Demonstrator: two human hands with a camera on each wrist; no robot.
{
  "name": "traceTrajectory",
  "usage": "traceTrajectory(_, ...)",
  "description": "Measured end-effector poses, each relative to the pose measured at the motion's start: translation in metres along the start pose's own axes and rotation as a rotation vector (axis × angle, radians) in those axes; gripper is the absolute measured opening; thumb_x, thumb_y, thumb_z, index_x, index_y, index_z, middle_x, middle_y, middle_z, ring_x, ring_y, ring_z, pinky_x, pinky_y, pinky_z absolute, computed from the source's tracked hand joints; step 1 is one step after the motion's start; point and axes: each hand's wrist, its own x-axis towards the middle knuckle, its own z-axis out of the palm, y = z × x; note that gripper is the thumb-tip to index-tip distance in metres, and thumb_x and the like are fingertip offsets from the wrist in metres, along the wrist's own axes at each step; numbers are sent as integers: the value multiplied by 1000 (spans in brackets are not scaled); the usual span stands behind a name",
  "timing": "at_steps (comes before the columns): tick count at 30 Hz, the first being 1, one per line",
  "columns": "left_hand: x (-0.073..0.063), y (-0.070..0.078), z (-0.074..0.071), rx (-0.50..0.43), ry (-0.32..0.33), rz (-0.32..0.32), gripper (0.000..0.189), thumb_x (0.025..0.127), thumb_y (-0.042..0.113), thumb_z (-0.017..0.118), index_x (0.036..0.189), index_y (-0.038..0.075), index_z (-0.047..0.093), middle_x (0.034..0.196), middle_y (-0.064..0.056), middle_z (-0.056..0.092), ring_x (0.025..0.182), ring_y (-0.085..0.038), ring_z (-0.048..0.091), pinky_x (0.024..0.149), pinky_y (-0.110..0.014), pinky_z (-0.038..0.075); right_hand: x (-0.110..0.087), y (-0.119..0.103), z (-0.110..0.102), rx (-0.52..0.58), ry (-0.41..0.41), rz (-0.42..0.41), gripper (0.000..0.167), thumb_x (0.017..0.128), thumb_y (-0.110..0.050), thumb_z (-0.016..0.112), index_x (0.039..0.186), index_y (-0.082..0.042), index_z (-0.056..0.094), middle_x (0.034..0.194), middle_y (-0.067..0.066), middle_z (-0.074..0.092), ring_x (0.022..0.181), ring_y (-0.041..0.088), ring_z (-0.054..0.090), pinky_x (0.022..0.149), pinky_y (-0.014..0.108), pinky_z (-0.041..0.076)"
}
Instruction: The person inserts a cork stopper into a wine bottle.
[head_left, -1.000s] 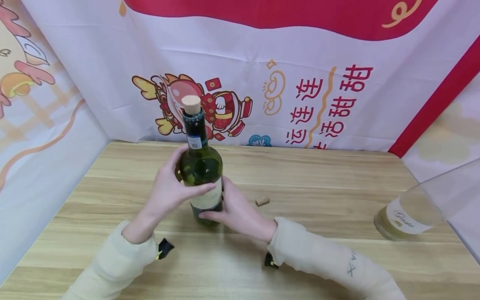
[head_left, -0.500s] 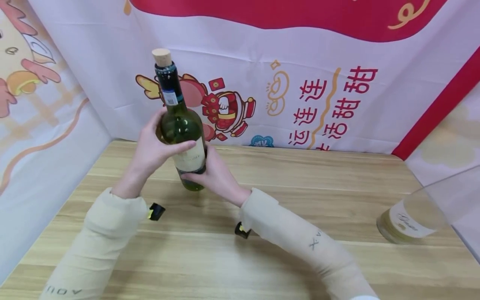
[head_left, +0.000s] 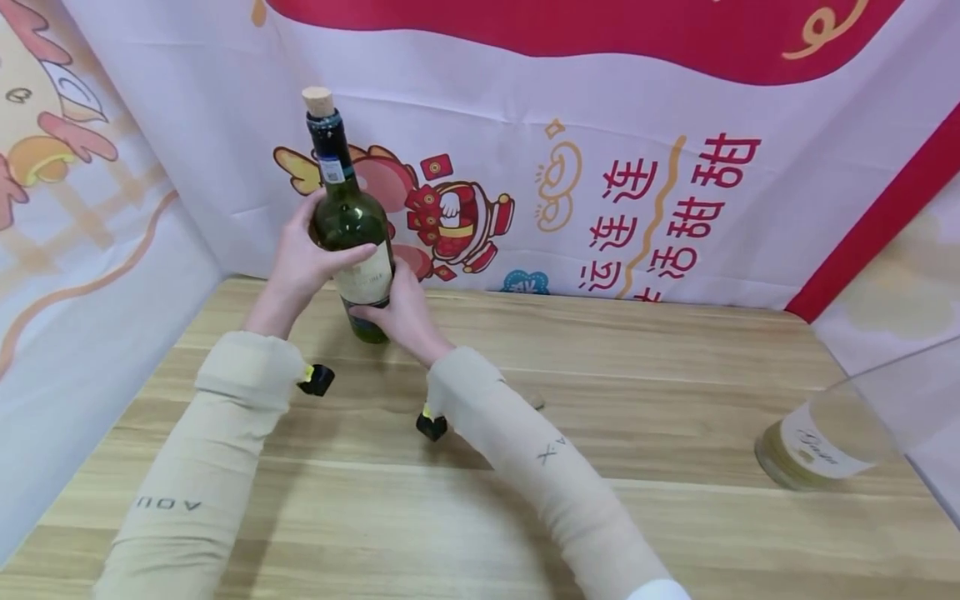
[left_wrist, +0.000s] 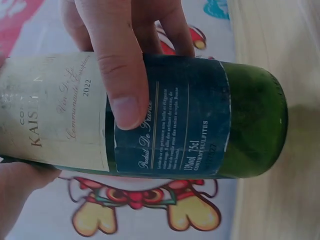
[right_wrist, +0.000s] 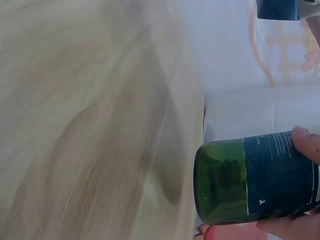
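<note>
A green wine bottle [head_left: 351, 218] stands nearly upright near the back left of the table, tilted slightly left, with a cork [head_left: 318, 102] in its mouth. My left hand [head_left: 303, 258] grips it around the shoulder, thumb across the cream label. Lower down, my right hand [head_left: 401, 310] holds it from the right side, its thumb over the dark blue label [left_wrist: 170, 120] in the left wrist view. Seen from the right wrist, the bottle's base [right_wrist: 220, 182] is close to the wooden surface.
A clear bottle [head_left: 813, 442] with a white label and pale contents stands at the table's right side. A small loose cork [head_left: 536, 401] lies partly behind the right sleeve. A printed cloth [head_left: 480, 108] hangs behind the wooden table [head_left: 660, 375].
Both hands have carried the wine bottle up, then toward the back and left of the table. The right forearm now overlaps the loose cork. The clear bottle has stayed put.
</note>
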Motion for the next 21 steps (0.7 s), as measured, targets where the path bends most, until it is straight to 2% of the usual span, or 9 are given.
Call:
traceTrajectory(5,15,-16,1,-14,-20,-3,82,70,16,78,138,16,33,135,-7,39,118,-20,38,101,-44,31,12,7,10,1,21,86,79,75,-23,74,135,-7,26,127,8,44,115,17,44,100,28,36)
traceTrajectory(9,22,-25,3,-7,-34,-8,83,70,14,78,139,14,31,136,-9,39,119,-23,38,101,-45,30,18,14,16,-11,53,96,79,75,-22,75,135,-4,26,126,11,44,116,20,44,99,28,36)
traceTrajectory(17,26,-37,7,3,-64,-36,84,71,14,77,140,13,28,137,-12,36,120,-26,35,102,-47,28,19,22,21,10,72,131,77,75,-19,75,134,-4,28,127,11,45,117,19,44,100,28,36)
traceTrajectory(21,26,-37,5,-46,-94,-63,84,73,11,74,140,14,24,138,-13,33,121,-27,34,103,-47,27,19,22,22,-2,71,140,78,74,-20,76,134,-4,28,127,11,45,117,20,43,100,28,36)
